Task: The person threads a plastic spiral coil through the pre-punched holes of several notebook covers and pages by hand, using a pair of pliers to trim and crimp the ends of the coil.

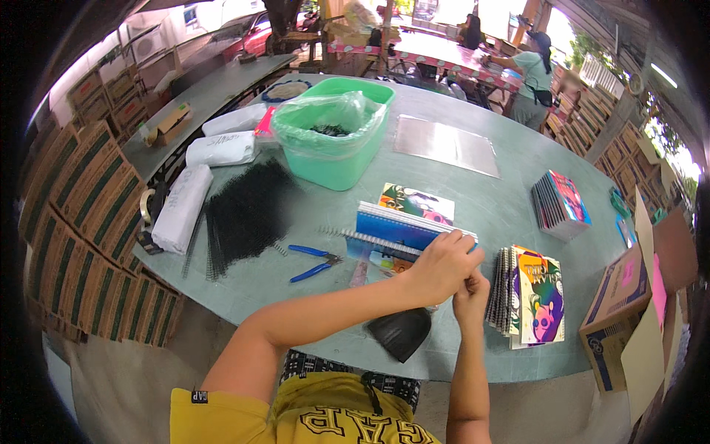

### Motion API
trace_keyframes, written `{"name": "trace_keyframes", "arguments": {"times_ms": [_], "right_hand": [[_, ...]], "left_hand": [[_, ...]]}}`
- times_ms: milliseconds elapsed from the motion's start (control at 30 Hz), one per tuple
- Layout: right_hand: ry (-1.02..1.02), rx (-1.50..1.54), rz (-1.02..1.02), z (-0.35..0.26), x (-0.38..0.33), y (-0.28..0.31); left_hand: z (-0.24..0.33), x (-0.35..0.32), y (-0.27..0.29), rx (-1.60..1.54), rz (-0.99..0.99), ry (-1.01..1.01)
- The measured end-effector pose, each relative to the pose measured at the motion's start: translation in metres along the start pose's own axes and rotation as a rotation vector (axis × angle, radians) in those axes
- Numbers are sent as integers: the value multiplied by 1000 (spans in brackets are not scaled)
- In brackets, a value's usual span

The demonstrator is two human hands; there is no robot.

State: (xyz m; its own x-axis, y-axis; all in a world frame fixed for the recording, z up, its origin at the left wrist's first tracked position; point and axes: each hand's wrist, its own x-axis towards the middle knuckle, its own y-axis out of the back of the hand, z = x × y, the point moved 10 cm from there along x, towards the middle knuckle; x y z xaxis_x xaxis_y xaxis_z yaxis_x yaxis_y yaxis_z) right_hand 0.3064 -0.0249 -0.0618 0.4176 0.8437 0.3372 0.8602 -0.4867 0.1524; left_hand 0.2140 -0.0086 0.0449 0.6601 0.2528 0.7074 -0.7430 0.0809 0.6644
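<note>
A blue-covered notebook (376,223) stands partly open on the green table in front of me. A wire spiral coil (370,240) runs along its edge, its loose end sticking out to the left. My left hand (444,265) is closed over the notebook's right end. Just right of it and lower, my right hand (471,294) is closed in a pinch; whatever it pinches is hidden. Blue-handled pliers (310,273) lie left of the notebook. Behind it rests a colourful printed cover (416,201). A dark, smooth object (401,334) lies near the table's front edge.
A pile of black coils (251,207) and a green bin (325,164) lined with plastic stand left, beside white wrapped packages (181,211). Right are spiral notebooks (541,296), a booklet stack (562,205) and a cardboard box (612,344). A metallic sheet (447,146) lies behind; a co-worker (534,74) stands farther off.
</note>
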Motion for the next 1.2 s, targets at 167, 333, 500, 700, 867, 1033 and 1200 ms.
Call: {"name": "trace_keyframes", "arguments": {"times_ms": [167,333,500,700,867,1033,1200], "right_hand": [[-34,31,-217,-36,17,1],[253,-961,-220,-115,36,-57],[240,-1218,-352,-120,46,-74],[261,-1186,-555,-111,22,-103],[451,-685,-561,-123,30,-184],[267,-539,-556,-102,57,-204],[176,-375,-665,-108,56,-205]], "left_hand": [[-12,-57,19,71,-426,137],[-171,-218,35,390,-816,438],[-172,-259,46,447,-643,680],[-180,-276,84,-63,-375,1045],[-107,-205,94,-779,-282,1300],[-125,-209,89,-760,-163,1261],[-123,-199,90,-662,-248,1228]]}}
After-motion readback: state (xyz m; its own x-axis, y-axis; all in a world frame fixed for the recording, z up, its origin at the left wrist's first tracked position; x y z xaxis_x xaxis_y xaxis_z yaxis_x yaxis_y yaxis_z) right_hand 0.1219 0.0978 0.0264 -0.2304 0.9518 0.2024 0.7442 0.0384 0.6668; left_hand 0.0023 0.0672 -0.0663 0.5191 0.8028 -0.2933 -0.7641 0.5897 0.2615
